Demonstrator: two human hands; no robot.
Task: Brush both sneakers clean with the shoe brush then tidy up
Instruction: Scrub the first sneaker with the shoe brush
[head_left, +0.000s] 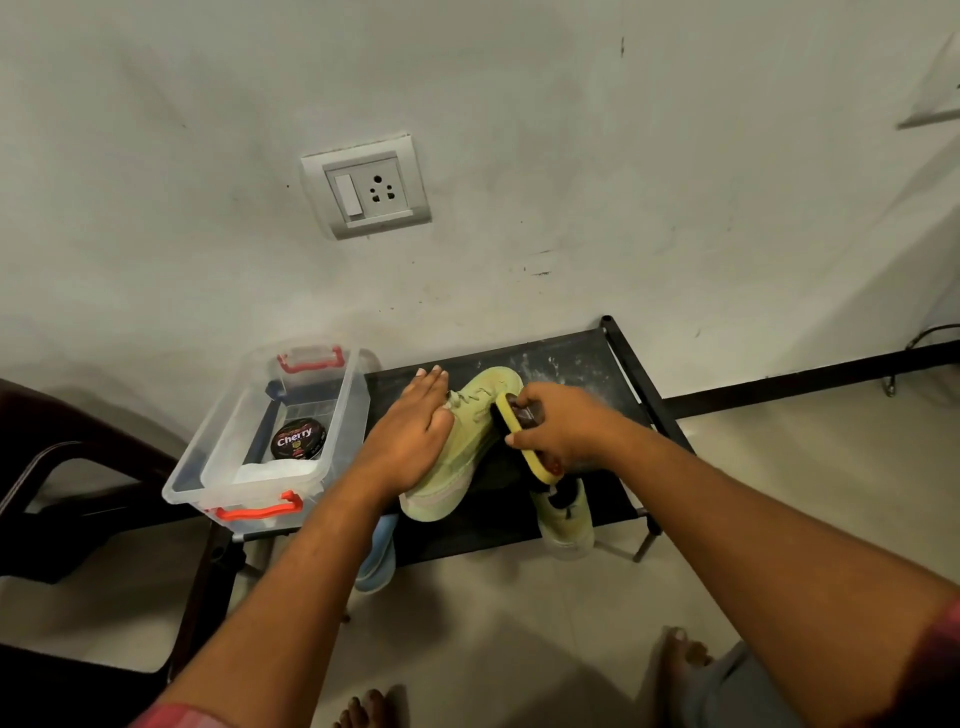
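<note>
Scuffed pale wall (519, 104) at back w/ a grey socket plate (366, 186); tiled floor below. Far left, a dark chair (62, 467). Next comes a clear plastic box (208, 431), rectangular, red latches, round black polish tin (298, 439) inside. It sits at the left end of a low black rack (571, 358) w/ a dusty top. L hand (410, 431) lies flat on the pale green sneaker (467, 441), fingers straight, pressing its left side. Sneaker is mid-rack, fabric upper, laced; long axis runs near-left to far-right, toe twd wall, heel at front edge. Shoe brush (540, 466), yellow oblong back, dark bristles, is against the sneaker's right side, approx parallel to it. R hand (561, 421) curls round it from above, clamped tight. Second sneaker (566, 525) sits just right, partly under the brush, near end past the rack's front edge.
</note>
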